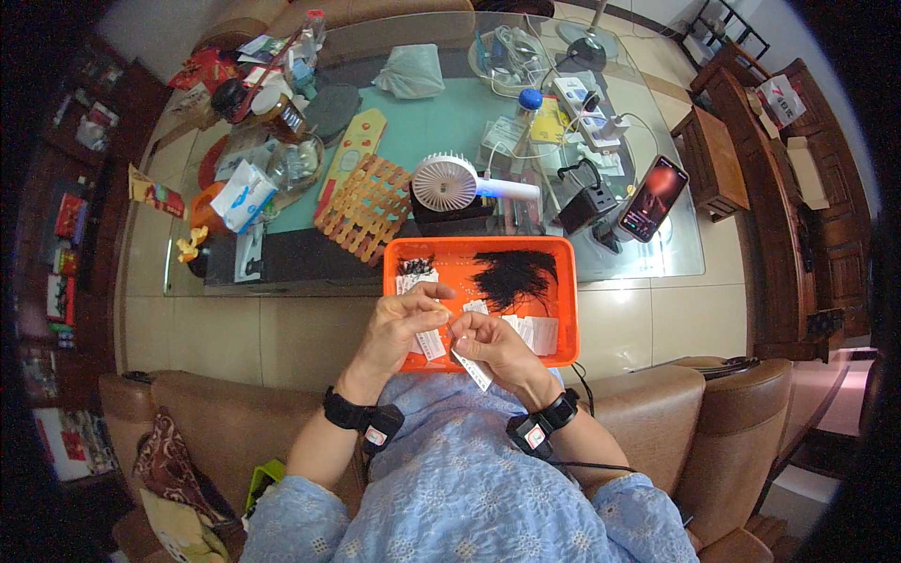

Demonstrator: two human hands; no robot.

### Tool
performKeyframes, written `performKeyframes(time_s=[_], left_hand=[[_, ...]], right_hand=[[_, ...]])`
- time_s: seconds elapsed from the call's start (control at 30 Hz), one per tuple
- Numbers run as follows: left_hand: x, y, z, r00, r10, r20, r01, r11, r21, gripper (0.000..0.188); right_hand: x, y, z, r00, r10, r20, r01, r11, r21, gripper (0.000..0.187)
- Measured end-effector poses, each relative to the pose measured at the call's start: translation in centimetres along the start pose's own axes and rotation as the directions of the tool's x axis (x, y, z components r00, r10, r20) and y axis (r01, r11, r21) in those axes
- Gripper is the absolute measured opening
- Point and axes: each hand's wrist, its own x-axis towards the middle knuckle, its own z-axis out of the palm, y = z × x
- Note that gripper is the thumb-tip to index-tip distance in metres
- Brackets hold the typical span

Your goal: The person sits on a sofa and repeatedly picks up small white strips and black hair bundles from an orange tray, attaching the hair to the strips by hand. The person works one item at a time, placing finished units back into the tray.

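Counter [441, 122]: glass-topped, beyond the tray.
Orange tray [455, 266]: near the counter's close edge.
Left hand [402, 324]: over the tray; cannot tell whether its grip is closed.
Right hand [502, 352]: grip clamped on a white tag [473, 372].
Black strands [513, 278]: bunched in the tray's far right.
White tag: slanting below the right fingertips.

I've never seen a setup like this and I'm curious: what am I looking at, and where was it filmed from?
There's no robot here, just a person's bare hands, with a dark band on each wrist. The single picture comes from a wide fisheye camera on the head, looking down, so straight edges bend. The left hand and right hand meet over an orange tray of black strings and white tags. The right seems to pinch a white tag; what the left holds, if anything, is unclear. On the glass table beyond are a fan, wooden mat and phone, among other things.
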Motion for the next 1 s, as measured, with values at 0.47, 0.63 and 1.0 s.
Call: performKeyframes(time_s=[0.47, 0.63, 1.0], left_hand=[[-0.6, 1.9, 0.5, 0.758, 0.537, 0.369, -0.541, 0.202, 0.817, 0.021], [-0.9, 2.0, -0.1, 0.722, 0.468, 0.51, -0.608, 0.076, 0.79, 0.021], [-1.5, -0.6, 1.7, 0.812, 0.531, 0.243, -0.51, 0.444, 0.737, 0.01]], right_hand=[[-1.0, -0.6, -0.2, 0.981, 0.074, -0.178, -0.085, 0.995, -0.053, 0.002], [-1.2, -0.5, -0.2, 0.988, 0.071, -0.136, -0.081, 0.994, -0.068, 0.003], [-1.6, -0.6, 0.4, 0.964, -0.014, -0.266, 0.047, 0.992, 0.118, 0.008]])
